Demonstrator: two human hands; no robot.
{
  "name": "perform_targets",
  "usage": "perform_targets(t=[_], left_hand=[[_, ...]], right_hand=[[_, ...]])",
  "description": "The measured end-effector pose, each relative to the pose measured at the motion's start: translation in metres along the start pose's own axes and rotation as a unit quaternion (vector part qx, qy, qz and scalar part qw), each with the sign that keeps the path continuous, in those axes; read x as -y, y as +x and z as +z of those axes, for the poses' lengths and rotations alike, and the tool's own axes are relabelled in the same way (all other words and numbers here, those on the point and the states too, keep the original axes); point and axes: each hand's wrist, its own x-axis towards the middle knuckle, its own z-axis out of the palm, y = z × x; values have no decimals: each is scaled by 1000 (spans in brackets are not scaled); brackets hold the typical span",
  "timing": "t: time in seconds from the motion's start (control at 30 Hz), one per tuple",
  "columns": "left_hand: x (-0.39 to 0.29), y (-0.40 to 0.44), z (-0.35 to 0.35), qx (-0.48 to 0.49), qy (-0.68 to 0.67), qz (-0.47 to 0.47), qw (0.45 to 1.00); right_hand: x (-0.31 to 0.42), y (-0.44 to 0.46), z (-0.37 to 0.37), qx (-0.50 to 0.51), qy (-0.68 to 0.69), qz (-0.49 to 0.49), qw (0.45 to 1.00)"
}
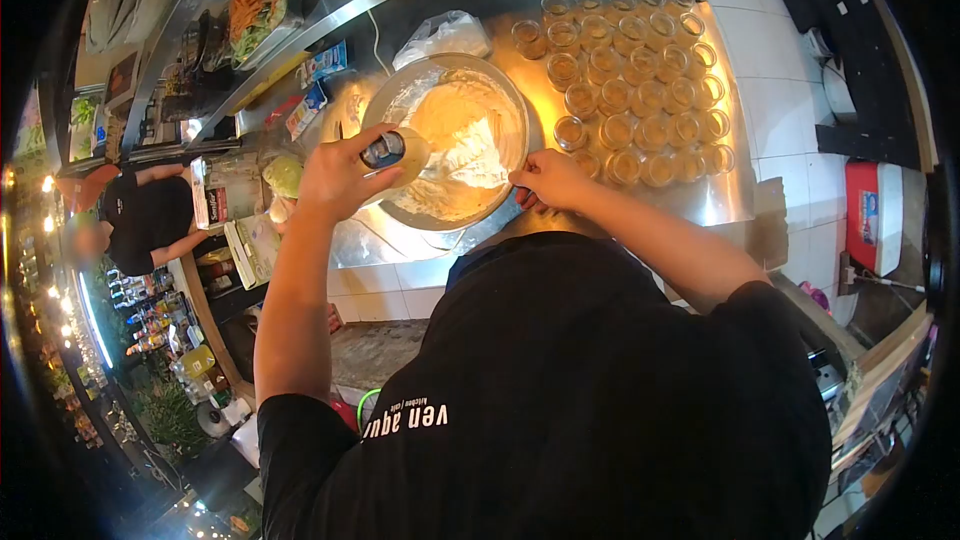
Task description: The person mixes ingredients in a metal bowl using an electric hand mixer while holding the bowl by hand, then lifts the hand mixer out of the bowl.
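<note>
A large round mixing bowl [383,100] stands on the steel counter with a creamy, pale orange mixture [440,112] in it. A whiter patch lies toward its right side. Over the bowl's left part, my left hand [345,172] is closed round a pale rounded object with a dark oval end [383,150]; its exact kind is unclear. The lower end of that object is hard to make out against the mixture. My right hand [548,180] is closed at the bowl's near right rim, its fingers pinching the edge.
Several glass jars [640,95] stand in rows right of the bowl on the steel counter [510,10]. A clear plastic bag [443,37] lies behind the bowl, and blue packets [323,62] to its left. Another person [150,215] stands at far left near cartons [225,190].
</note>
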Motion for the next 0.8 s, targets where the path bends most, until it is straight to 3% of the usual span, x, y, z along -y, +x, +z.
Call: perform_targets(t=[0.17, 0.23, 0.3, 0.47, 0.6, 0.67, 0.8], left_hand=[[-27, 9, 18, -20, 28, 12, 999], [-28, 15, 33, -99, -64, 76, 990], [-15, 11, 31, -94, -64, 69, 991], [-3, -6, -4, 36, -1, 17, 999], [-22, 2, 9, 24, 4, 21, 999], [-28, 6, 25, -44, -120, -19, 992], [-12, 1, 24, -47, -122, -17, 991]], right_hand=[[-3, 3, 3, -11, 0, 8, 1000], [-6, 4, 2, -12, -3, 6, 1000], [-6, 4, 2, -10, -2, 2, 1000], [-6, 3, 2, -13, 6, 6, 1000], [-4, 0, 3, -12, 4, 5, 1000], [-6, 1, 2, -11, 3, 4, 1000], [-5, -3, 1, -8, 17, -5, 1000]])
